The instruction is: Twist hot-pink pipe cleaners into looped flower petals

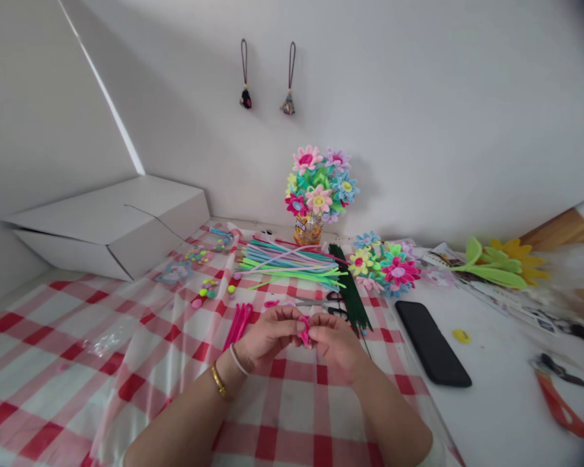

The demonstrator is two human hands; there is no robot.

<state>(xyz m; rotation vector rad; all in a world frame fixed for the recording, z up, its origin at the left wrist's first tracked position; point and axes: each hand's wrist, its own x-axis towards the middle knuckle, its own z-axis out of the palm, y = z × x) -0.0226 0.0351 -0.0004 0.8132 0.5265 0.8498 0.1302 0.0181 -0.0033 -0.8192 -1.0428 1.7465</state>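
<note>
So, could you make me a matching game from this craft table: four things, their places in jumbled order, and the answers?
Things:
1. White box
2. Black phone
3. Pink fuzzy piece
4. Upright flower bunch

Places:
A. Pinched between the left hand and right hand
B. In a container near the wall
C. Far left of the picture
D. On the white surface, right of the checked cloth

Pairs: 1-C, 2-D, 3-A, 4-B

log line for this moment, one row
left hand: pinching bright pink fuzzy piece | right hand: pinching same piece | beyond: black-handled metal scissors
</note>
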